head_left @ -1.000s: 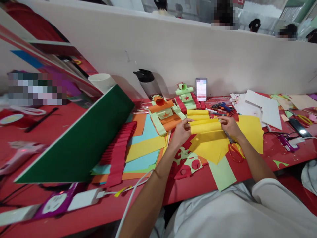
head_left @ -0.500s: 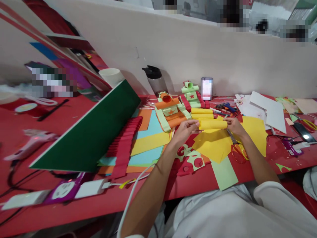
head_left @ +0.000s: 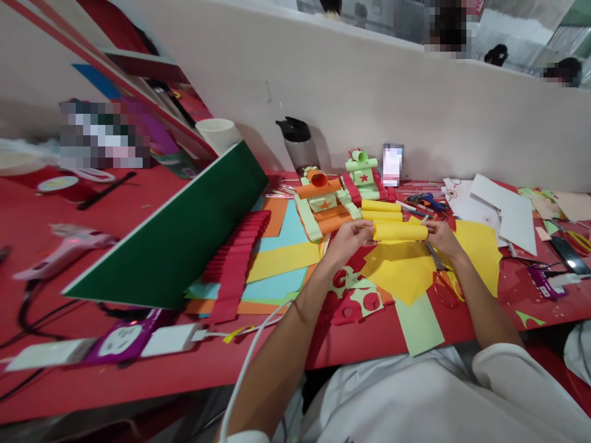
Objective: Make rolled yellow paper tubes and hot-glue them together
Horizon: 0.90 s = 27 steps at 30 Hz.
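Note:
A rolled yellow paper tube [head_left: 399,231] is held level between my two hands, above the table. My left hand [head_left: 349,242] pinches its left end, and my right hand [head_left: 444,239] grips its right end. Just behind it lie yellow paper rolls [head_left: 381,210]. Yellow paper sheets [head_left: 401,271] spread beneath the tube. Scissors [head_left: 444,277] with red and yellow handles rest under my right wrist. Left of the rolls stands an orange and light green paper model [head_left: 325,200], and behind it a red and green paper model [head_left: 364,178] with a star.
A slanted green board [head_left: 170,240] covers the left side. Before it lie a pleated red paper strip [head_left: 233,264] and coloured sheets [head_left: 277,264]. A pink glue gun [head_left: 64,246], power strip [head_left: 122,341] and white cable [head_left: 252,363] sit nearby. A bottle [head_left: 300,147] and phone [head_left: 392,164] stand behind.
The camera view has shifted slightly, so the scene sits a little further right. Both hands keep hold of the yellow paper tube in about the same place.

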Each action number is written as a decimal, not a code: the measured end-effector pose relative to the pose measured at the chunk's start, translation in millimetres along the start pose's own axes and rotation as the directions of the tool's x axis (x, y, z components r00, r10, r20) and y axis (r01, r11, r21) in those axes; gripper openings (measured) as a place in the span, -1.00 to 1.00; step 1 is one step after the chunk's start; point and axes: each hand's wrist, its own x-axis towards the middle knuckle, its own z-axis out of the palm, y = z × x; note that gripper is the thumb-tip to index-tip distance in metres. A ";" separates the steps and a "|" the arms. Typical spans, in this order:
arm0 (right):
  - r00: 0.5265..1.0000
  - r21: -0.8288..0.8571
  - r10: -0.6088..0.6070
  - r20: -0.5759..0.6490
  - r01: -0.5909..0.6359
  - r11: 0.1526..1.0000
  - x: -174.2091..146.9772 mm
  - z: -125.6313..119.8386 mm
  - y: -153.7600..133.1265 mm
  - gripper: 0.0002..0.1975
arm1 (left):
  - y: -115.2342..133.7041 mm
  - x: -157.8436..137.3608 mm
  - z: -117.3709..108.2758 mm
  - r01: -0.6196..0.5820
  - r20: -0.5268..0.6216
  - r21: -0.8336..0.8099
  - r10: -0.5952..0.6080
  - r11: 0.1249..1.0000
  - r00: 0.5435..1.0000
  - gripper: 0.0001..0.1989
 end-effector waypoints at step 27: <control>1.000 -0.022 0.012 0.005 -0.012 1.000 0.4 -4.5 6.5 -0.73 | 9.2 -3.5 2.5 0.019 -0.026 0.080 -0.017 0.997 1.000 -0.66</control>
